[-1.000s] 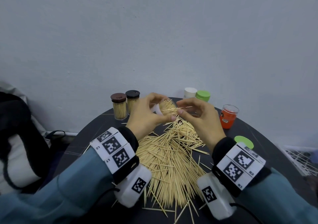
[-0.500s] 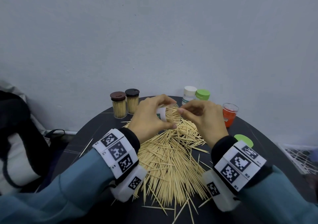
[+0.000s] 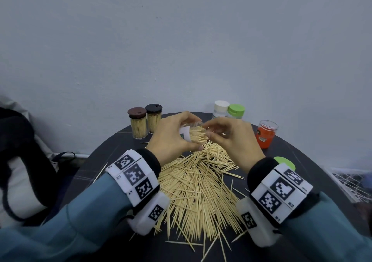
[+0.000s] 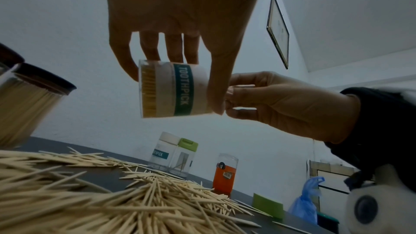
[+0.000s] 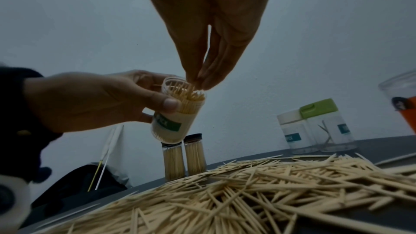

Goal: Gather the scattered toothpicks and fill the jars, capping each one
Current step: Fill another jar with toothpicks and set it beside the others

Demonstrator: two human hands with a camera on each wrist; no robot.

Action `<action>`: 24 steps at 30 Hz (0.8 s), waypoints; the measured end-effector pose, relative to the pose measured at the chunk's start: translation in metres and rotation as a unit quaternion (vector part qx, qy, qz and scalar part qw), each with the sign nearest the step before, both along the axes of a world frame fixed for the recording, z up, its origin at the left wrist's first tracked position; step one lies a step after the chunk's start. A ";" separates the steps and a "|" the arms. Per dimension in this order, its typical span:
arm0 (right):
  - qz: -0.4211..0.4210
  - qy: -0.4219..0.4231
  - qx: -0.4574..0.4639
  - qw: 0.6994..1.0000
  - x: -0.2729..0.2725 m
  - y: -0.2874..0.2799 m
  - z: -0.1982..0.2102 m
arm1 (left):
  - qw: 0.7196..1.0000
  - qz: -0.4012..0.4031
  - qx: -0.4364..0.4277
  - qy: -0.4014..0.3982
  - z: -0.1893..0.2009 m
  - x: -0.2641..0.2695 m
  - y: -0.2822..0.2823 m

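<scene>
A clear toothpick jar with a teal label is tilted above the pile, its mouth toward the right. My left hand grips it round the body, thumb below and fingers on top. It is packed with toothpicks in the left wrist view and the right wrist view. My right hand has its fingertips bunched at the jar's mouth, pinching toothpicks that stick out of it. A big heap of loose toothpicks covers the dark round table under both wrists.
Two full jars, brown-capped and black-capped, stand at the back left. A white-capped jar, a green-capped jar and an uncapped orange jar stand at the back right. A green lid lies nearby. A black-and-white bag sits left.
Both hands have risen slightly with the jar. The right fingertips have closed in on the jar's mouth, and the toothpicks stick out of it less than before.
</scene>
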State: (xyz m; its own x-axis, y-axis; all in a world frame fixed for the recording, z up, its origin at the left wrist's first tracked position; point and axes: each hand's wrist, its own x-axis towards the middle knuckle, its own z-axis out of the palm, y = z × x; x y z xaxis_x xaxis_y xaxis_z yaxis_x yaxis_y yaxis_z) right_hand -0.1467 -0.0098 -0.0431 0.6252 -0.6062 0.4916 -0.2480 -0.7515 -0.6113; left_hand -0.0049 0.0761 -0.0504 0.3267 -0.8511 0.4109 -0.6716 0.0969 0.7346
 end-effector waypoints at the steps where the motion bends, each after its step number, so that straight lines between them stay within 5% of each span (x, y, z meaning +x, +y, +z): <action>1: -0.003 -0.015 0.016 1.000 0.000 0.000 0.001 | 1.000 0.002 0.001 0.004 0.000 0.000 0.000; 9: 0.004 -0.054 0.139 0.989 -0.002 0.001 -0.001 | 0.999 0.028 0.004 0.035 0.000 0.005 -0.002; 24: 0.025 -0.052 0.125 0.991 0.001 0.007 -0.003 | 0.999 0.027 0.010 0.022 -0.002 0.002 -0.001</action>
State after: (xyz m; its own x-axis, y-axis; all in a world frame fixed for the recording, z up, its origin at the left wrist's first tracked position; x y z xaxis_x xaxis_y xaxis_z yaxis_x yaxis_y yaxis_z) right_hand -0.1461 -0.0031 -0.0463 0.6110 -0.6869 0.3934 -0.1408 -0.5834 -0.7999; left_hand -0.0032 0.0749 -0.0522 0.3892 -0.8401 0.3778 -0.6419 0.0469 0.7654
